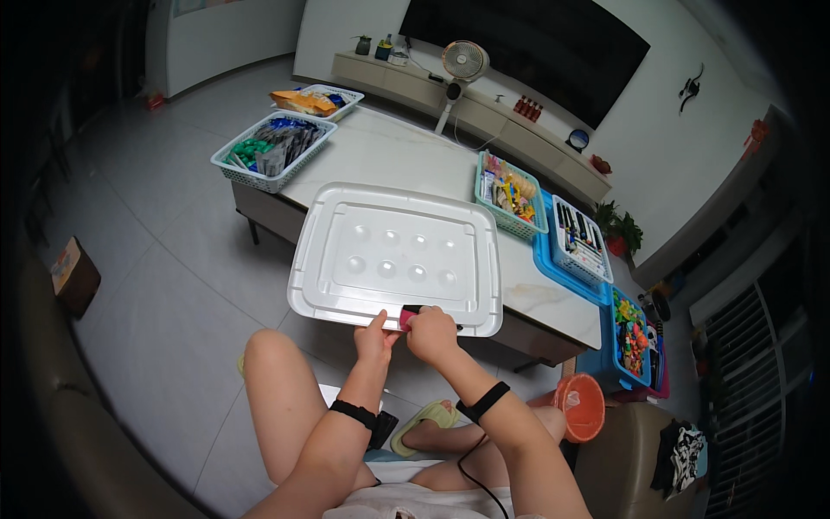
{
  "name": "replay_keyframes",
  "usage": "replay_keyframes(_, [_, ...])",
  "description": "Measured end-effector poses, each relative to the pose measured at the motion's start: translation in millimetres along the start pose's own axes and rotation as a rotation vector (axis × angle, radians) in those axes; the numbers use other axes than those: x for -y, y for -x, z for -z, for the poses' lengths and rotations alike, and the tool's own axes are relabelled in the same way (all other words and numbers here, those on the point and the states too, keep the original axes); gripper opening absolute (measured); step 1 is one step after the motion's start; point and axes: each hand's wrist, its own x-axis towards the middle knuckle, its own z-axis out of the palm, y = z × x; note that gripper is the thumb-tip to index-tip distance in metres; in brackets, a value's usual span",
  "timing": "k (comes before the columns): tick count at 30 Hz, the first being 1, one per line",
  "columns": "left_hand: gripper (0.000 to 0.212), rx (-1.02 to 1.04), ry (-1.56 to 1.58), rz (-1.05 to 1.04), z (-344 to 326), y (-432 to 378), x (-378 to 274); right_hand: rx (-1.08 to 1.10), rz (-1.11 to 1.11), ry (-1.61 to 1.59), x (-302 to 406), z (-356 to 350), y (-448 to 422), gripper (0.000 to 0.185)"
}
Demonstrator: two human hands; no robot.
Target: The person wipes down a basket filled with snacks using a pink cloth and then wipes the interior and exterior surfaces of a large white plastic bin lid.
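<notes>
A white plastic storage-box lid (402, 256) with round bumps lies before me, its near edge jutting past the table's front edge. At that near rim, the thumb of my left hand (373, 338) rests on top while the fingers go underneath. My right hand (432, 334) is closed around a small pink and black object (406, 318) at the rim, just right of my left hand. Most of this object is covered by my fingers, so its kind cannot be told.
The marble-topped table (551, 301) bears a basket of packets (275, 175), another with an orange bag (305, 102), a green basket of snacks (512, 224) and a marker basket (583, 269). Right of it stand a blue bin of toys (629, 337) and an orange wastebasket (583, 409).
</notes>
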Motion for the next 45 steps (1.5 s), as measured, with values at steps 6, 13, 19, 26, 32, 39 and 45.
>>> replay_keyframes(6, [0.038, -0.037, -0.106, -0.016, 0.0, -1.6, -22.4, 0.294, -0.162, 0.398, -68.3, 22.2, 18.6, 0.021])
replay_keyframes(13, [0.039, -0.010, -0.136, -0.021, -0.7, -6.5, -27.8, -0.612, -0.293, -0.068, -129.5, 59.2, 54.0, 0.014])
replay_keyframes(19, [0.039, -0.052, -0.152, -0.057, -3.4, -5.9, -27.6, -0.206, 0.098, 0.063, -105.2, -1.3, 77.8, 0.018])
replay_keyframes(26, [0.034, -0.049, -0.213, -0.021, 2.7, -12.5, -35.6, -0.223, -0.023, 0.332, -120.1, -0.6, 66.9, 0.008])
replay_keyframes(32, [0.037, 0.063, -0.111, -0.059, 13.4, -15.7, -21.2, -0.149, -0.021, 0.226, -113.0, -15.1, 62.0, 0.008])
replay_keyframes(39, [0.039, 0.236, -0.298, 0.288, 4.6, 8.5, 26.4, -0.182, 0.074, -0.054, -48.2, -28.7, 64.1, 0.023])
replay_keyframes(45, [0.033, 0.153, -0.306, 0.232, 8.9, 4.7, 32.0, -0.169, 0.081, 0.121, -20.0, -35.1, 55.5, 0.019])
